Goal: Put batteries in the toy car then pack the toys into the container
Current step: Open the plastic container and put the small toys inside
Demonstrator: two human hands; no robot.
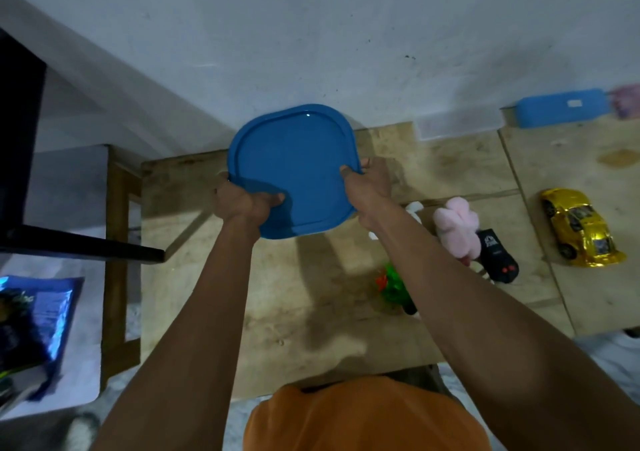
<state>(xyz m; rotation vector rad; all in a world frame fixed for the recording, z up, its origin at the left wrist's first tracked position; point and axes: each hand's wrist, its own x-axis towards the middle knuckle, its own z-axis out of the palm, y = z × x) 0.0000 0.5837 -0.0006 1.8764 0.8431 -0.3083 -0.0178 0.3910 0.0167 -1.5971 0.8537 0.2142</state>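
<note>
A blue rounded-square container lid [294,166] is held up over the far side of the wooden table [311,312]. My left hand [242,201] grips its near-left edge and my right hand [370,180] grips its right edge. On the table to the right lie a shiny gold toy car [581,227], a black remote control [497,255], a pink plush toy [455,227] and a green plastic toy [393,286]. A white toy [414,208] shows partly behind my right forearm. No batteries are visible.
A clear container with a blue lid [561,106] stands against the white wall at the back right. A dark bench edge [86,243] and a blue packet [38,319] lie to the left, off the table. My orange shirt [363,416] fills the bottom.
</note>
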